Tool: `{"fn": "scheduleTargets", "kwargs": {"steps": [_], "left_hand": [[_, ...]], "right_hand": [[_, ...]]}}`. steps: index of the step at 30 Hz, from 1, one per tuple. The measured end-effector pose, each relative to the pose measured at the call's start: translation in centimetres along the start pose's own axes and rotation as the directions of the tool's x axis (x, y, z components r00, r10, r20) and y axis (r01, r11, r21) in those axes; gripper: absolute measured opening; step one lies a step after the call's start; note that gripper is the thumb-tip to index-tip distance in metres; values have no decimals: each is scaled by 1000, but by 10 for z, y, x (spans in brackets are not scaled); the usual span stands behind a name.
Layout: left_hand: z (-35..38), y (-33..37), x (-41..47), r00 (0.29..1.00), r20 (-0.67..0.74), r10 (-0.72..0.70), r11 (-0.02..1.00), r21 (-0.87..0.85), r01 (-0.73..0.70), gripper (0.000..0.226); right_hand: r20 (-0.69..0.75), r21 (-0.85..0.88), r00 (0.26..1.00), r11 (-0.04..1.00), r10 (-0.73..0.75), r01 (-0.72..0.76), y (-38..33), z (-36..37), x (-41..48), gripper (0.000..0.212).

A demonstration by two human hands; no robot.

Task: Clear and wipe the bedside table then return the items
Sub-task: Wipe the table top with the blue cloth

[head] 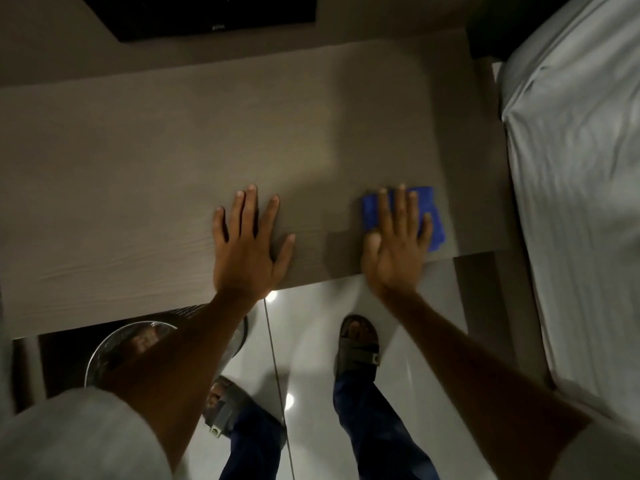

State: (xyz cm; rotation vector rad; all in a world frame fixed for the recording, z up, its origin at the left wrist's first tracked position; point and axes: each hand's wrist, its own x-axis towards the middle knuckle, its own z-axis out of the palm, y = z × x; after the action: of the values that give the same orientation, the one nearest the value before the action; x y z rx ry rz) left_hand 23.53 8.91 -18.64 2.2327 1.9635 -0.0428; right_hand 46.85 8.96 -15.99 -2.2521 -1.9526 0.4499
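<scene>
The bedside table (138,161) is a long grey-brown wood-grain top with nothing standing on it. My left hand (247,244) lies flat on it near the front edge, fingers spread, holding nothing. My right hand (394,247) presses flat on a blue cloth (431,209) near the table's front right corner. The cloth shows beyond my fingertips and to their right; the part under my palm is hidden. My right hand looks slightly blurred.
A bed with a white sheet (581,188) runs along the right side of the table. A metal mesh waste bin (114,351) stands on the glossy white floor (311,327) under the table's front left. A dark screen (194,15) hangs on the wall behind.
</scene>
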Motion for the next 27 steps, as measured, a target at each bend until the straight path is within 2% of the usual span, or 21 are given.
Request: {"fn": "scheduleTargets", "kwargs": {"steps": [3, 7, 9, 11, 14, 16, 18, 20, 22, 24, 26, 27], "left_hand": [[2, -1, -1, 1000, -16, -2, 1000, -22, 2, 67], [4, -3, 0, 999, -33, 1, 999, -32, -2, 68], [6, -2, -1, 999, -35, -4, 1000, -24, 3, 67], [7, -2, 0, 999, -36, -14, 1000, -18, 13, 67], [9, -1, -1, 999, -45, -12, 999, -42, 10, 68], [10, -2, -1, 999, -52, -11, 999, -36, 9, 68], [10, -2, -1, 999, -53, -10, 999, -40, 8, 68], [10, -2, -2, 998, -55, -7, 999, -44, 5, 68], [10, -2, -3, 997, -76, -9, 999, -41, 6, 66], [10, -2, -3, 995, -99, 0, 999, -36, -3, 65], [10, -3, -3, 995, -98, 8, 999, -35, -12, 66], [10, -3, -3, 996, -85, 13, 999, -37, -16, 66]], "right_hand": [[79, 116, 977, 975, -199, 189, -38, 7, -11, 65], [65, -24, 956, 958, -285, 287, -3, -3, 9, 55], [7, -111, 978, 972, -208, 207, 33, -11, 28, 53], [-89, -126, 996, 992, -20, 8, 62, -18, 56, 51], [-170, -63, 955, 965, 242, -255, 73, -23, 89, 55], [-179, -37, 941, 954, 286, -297, 54, -19, 95, 59], [-131, -28, 975, 983, 177, -182, 19, -9, 87, 63], [-36, 8, 999, 999, -32, 32, -20, 4, 76, 65], [52, -4, 963, 965, -263, 264, -51, 14, 69, 63], [103, -48, 907, 909, -408, 415, -56, 14, 75, 59], [89, -125, 917, 909, -389, 398, -31, 3, 93, 57], [43, -188, 950, 931, -310, 312, -11, -3, 105, 55]]}}
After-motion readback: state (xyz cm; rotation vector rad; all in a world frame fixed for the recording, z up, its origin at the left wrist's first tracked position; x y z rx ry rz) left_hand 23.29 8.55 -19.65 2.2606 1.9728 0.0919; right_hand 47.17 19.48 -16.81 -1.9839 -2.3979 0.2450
